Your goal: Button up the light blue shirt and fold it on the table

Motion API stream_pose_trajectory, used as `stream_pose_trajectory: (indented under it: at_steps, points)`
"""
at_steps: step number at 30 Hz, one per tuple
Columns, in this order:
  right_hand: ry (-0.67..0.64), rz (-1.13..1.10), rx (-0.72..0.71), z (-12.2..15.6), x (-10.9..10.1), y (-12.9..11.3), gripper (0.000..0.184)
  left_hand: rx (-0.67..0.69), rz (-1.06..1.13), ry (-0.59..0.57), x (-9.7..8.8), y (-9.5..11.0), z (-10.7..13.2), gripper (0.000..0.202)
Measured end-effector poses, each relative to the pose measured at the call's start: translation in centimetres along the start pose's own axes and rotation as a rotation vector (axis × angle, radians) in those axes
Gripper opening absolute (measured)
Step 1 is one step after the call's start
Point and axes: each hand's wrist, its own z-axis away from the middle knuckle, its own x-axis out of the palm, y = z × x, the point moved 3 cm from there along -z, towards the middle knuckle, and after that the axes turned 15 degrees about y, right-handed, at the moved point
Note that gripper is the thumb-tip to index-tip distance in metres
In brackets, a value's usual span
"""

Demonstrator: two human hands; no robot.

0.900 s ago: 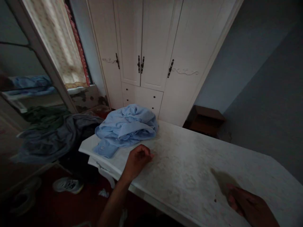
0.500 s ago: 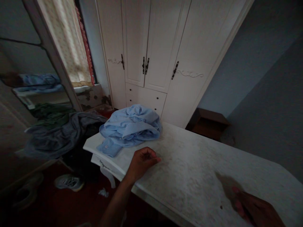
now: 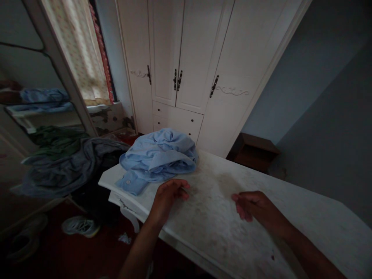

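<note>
A crumpled light-blue button-up shirt (image 3: 162, 153) lies in a heap at the left end of the white table (image 3: 215, 232), with a buttoned cuff spread toward the near edge. My left hand (image 3: 167, 195) hovers just in front of the shirt, fingers loosely bent and apart, holding nothing. Over the middle of the tabletop is my right hand (image 3: 252, 207), its fingers half curled and pointing left. I see nothing in it. A gap of bare tabletop separates the two hands.
Beyond the table stands a white wardrobe (image 3: 197, 58). Grey and green clothes (image 3: 66, 159) are piled at the left beside a mirror (image 3: 23, 73). A shoe (image 3: 80, 226) rests on the red floor. A brown wooden box-like piece (image 3: 257, 151) is behind the table.
My right hand has moved left and away from me, from the lower right toward the table's middle. My left hand has shifted slightly left, its fingers loosening. The shirt stays put.
</note>
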Motion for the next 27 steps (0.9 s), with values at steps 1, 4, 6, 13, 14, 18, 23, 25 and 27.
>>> stream_pose_trajectory:
  at_steps: [1,4,6,13,14,18,23,25,27]
  points:
    - [-0.025,-0.004,-0.03,-1.0,0.7,-0.7,0.055,-0.011,0.037,0.015,-0.1,0.0,-0.1,0.026]
    - [-0.052,0.004,-0.176,-4.3,2.8,-2.7,0.044,-0.026,0.096,0.046,-0.4,0.1,-0.2,0.024]
    - [0.029,0.04,-0.316,-6.7,4.0,-3.7,0.032,-0.03,0.088,0.054,-0.3,0.1,-0.2,0.025]
    - [0.277,0.284,-0.567,-13.5,9.0,-5.2,0.083,0.017,-0.038,0.031,-0.1,-0.4,-0.2,0.043]
    - [0.254,0.334,-0.579,-13.9,9.7,-5.4,0.084,0.022,-0.057,0.025,-0.1,-0.5,-0.2,0.044]
    - [0.194,0.477,-0.611,-14.6,11.2,-5.8,0.037,0.021,-0.103,0.014,-0.2,-0.7,-0.3,0.043]
    - [0.308,0.366,-0.662,-14.4,10.3,-6.3,0.028,0.024,-0.121,0.015,-0.2,-0.5,-0.3,0.04]
    - [0.349,0.281,-0.668,-14.1,9.4,-6.6,0.038,0.023,-0.14,0.013,-0.2,-0.5,-0.2,0.039]
    - [0.378,0.23,-0.667,-13.7,8.4,-7.1,0.044,0.015,-0.143,0.017,-0.1,-0.5,-0.3,0.038]
